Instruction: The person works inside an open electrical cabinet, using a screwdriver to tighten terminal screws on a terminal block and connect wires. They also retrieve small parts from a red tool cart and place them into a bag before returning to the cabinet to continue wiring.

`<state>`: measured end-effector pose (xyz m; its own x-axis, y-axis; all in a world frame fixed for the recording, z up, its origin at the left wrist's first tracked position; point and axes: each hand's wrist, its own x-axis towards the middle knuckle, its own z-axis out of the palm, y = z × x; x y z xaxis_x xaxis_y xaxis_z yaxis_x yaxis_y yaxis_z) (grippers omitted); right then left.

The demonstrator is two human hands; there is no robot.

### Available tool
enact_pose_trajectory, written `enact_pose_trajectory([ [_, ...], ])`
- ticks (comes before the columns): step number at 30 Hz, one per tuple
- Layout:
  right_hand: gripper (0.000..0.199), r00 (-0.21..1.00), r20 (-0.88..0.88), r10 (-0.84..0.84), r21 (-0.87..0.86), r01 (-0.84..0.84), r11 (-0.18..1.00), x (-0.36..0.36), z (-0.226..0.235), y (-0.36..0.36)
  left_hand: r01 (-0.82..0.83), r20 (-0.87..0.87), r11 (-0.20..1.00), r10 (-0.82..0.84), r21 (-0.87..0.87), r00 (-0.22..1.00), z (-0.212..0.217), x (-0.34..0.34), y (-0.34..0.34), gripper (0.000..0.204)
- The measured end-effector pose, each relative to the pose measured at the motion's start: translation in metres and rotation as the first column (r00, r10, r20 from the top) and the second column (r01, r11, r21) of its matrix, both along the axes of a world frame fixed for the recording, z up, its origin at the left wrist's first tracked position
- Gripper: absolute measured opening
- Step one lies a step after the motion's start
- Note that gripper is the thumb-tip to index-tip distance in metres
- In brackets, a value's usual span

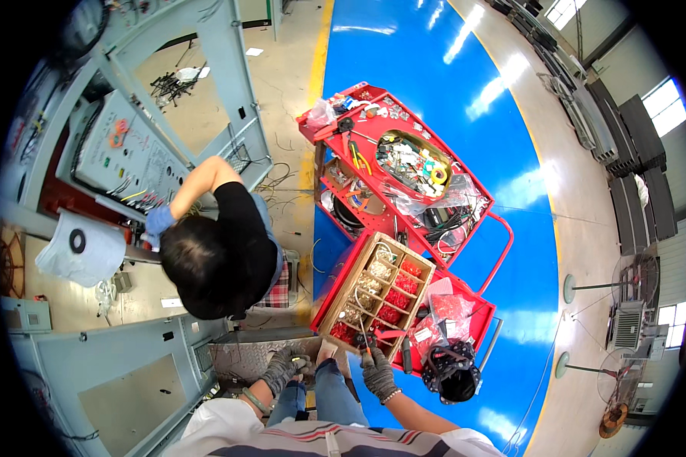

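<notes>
My right hand [378,375], in a grey knitted glove, is closed around a screwdriver [368,355] with an orange and black handle. Its thin shaft points away from me, over the near edge of a divided wooden box [331,312]. Small red pieces [393,314] and cream-coloured pieces [370,283] fill the box's compartments. To the left, above my lap, my left hand [279,372] wears the same kind of glove. Its fingers are curled together near a small light-coloured bit, too small to name. A red-handled tool [389,334] lies across the box's near end.
Behind the box stands a red tool cart [373,164] with pliers, tape and loose parts. A black spotted bag [451,373] sits at its near right corner. On the left, a co-worker [221,251] in black reaches into an open grey cabinet [122,160]. Loose wires lie on the floor.
</notes>
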<state>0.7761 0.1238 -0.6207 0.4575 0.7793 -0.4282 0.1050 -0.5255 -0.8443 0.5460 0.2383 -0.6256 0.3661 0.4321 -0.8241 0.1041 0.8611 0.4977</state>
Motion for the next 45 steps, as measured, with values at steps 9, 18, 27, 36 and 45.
enact_pose_trajectory([
  [9, 0.020, 0.964, 0.225, 0.142, 0.172, -0.183, 0.968, -0.079, 0.105, -0.017, 0.183, -0.059, 0.493, -0.256, 0.851, 0.965, 0.124, -0.103, -0.031, 0.047],
  [18, 0.013, 0.838, 0.107, 0.535, 0.259, -0.543, 0.799, -0.163, 0.228, 0.027, -0.765, 0.740, 0.636, 0.467, 0.100, 0.484, 0.273, -0.180, -0.059, 0.060],
  [27, 0.026, 0.367, 0.228, 0.902, 0.471, -0.852, 0.227, -0.226, 0.254, 0.050, -0.961, 0.814, 0.270, 0.570, -0.054, 0.114, 0.242, -0.207, -0.157, 0.033],
  [36, 0.008, 0.129, 0.097, 0.987, 0.262, -0.960, 0.100, -0.234, 0.217, 0.071, -0.992, 0.607, -0.122, 0.790, 0.025, -0.082, 0.207, -0.169, -0.247, 0.031],
  [45, 0.011, 0.117, 0.183, 0.976, 0.238, -0.969, 0.071, -0.247, 0.219, 0.086, -0.921, 0.397, -0.390, 0.847, 0.015, -0.353, 0.186, -0.206, -0.277, 0.011],
])
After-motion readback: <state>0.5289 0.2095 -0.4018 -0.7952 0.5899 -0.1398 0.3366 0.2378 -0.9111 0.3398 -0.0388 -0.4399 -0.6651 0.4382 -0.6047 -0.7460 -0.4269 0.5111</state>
